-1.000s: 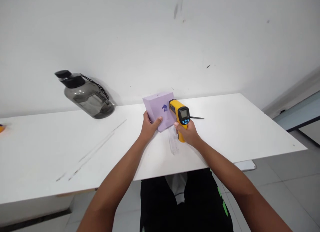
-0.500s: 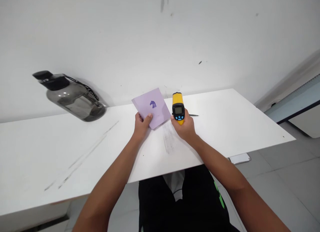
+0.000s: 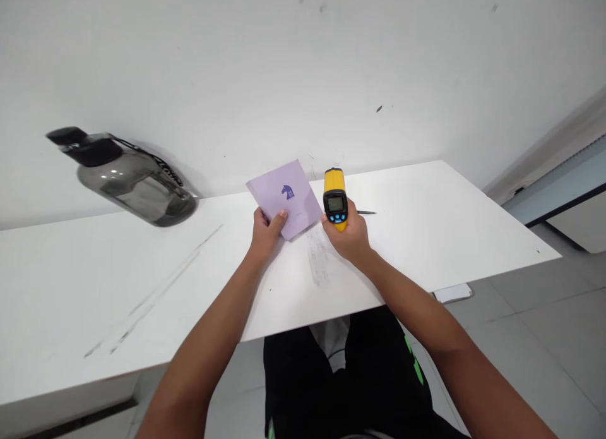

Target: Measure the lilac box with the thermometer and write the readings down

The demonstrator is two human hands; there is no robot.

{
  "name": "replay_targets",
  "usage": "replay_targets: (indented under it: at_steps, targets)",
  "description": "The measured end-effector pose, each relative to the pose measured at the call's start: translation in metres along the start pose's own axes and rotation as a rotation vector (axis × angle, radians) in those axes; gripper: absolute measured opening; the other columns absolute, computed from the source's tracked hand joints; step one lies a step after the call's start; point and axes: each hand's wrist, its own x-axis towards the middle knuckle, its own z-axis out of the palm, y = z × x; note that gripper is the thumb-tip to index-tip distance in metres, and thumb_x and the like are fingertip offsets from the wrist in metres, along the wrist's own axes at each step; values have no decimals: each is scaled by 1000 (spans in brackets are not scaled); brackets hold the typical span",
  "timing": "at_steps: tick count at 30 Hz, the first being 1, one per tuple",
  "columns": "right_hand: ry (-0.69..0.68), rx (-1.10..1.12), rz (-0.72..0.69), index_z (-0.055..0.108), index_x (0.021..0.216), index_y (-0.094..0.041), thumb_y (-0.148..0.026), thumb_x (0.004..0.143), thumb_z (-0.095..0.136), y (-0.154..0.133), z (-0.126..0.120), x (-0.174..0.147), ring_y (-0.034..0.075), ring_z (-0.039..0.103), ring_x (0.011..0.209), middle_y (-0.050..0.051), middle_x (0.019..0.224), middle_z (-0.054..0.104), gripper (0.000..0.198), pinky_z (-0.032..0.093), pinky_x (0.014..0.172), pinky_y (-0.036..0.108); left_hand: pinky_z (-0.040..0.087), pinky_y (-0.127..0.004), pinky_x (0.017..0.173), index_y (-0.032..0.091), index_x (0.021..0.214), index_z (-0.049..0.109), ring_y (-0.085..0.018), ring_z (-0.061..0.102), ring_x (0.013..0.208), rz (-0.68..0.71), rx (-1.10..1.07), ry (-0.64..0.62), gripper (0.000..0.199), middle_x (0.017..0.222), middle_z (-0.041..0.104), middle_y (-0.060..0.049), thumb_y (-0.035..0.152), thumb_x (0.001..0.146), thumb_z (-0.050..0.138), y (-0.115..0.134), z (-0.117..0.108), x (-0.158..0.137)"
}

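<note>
My left hand (image 3: 267,232) is closed on the lower left corner of a light purple booklet (image 3: 299,205), thumb on top and fingers behind. The booklet is tilted, with a dark horse-head print on its cover. A yellow and black infrared thermometer (image 3: 336,202) stands upright in my right hand (image 3: 353,237), which is wrapped round its handle. Its grey screen and blue buttons face me, and I cannot read the screen. The thermometer is just right of the booklet. Partly behind my right hand, a dark pen (image 3: 367,212) lies on the white table (image 3: 426,237).
A grey transparent water bottle (image 3: 137,180) with a black lid and strap stands at the back left, by the white wall (image 3: 265,79). Dark smudges mark the tabletop. A white object (image 3: 453,293) shows below the table's front edge at right.
The view has shifted slightly, so most things sit a little higher in the picture. Both hands keep their hold on the booklet and the thermometer.
</note>
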Motion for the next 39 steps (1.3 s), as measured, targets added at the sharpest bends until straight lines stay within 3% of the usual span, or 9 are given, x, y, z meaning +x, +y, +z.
replay_targets:
  at_steps: [16,25,28,31,35,39]
  targets:
    - [-15,-48,0,50,127,-20,-47,77,59,-4,-1,0,25,66,69,5,82,70,58,54,65,39,49,-45,100,19,117,54,-27,59,116,19,-10,-13,63,124,60,-13,49,69,79,-1,-2,1]
    - [-32,-137,-64,46,132,-19,-46,80,57,0,0,-2,22,64,66,4,82,70,60,51,62,35,51,-43,98,21,115,49,-28,60,115,47,38,20,65,121,61,-13,51,68,80,2,2,-3]
    - [-120,-260,-231,46,135,-17,-46,81,59,6,0,2,24,64,72,7,88,71,62,50,66,35,51,-43,98,22,117,46,-27,60,115,85,131,81,69,124,60,-12,49,65,82,4,0,-2]
    - [-317,-369,-487,51,133,-17,-44,84,60,9,-1,5,26,64,83,11,97,71,57,49,74,38,50,-41,100,23,118,42,-26,59,117,109,211,203,75,128,56,-12,44,61,86,8,-6,3]
    - [-500,-443,-739,55,131,-21,-24,93,51,9,3,0,24,64,94,10,108,71,38,44,89,43,49,-41,102,24,117,39,-25,58,119,57,199,339,78,131,54,-13,43,58,87,14,-17,15]
    - [-568,-422,-913,57,126,-30,-6,93,42,7,12,-8,21,58,120,2,115,71,43,27,113,56,49,-43,102,22,113,40,-27,58,119,1,196,324,75,129,55,-15,44,58,86,19,-26,21]
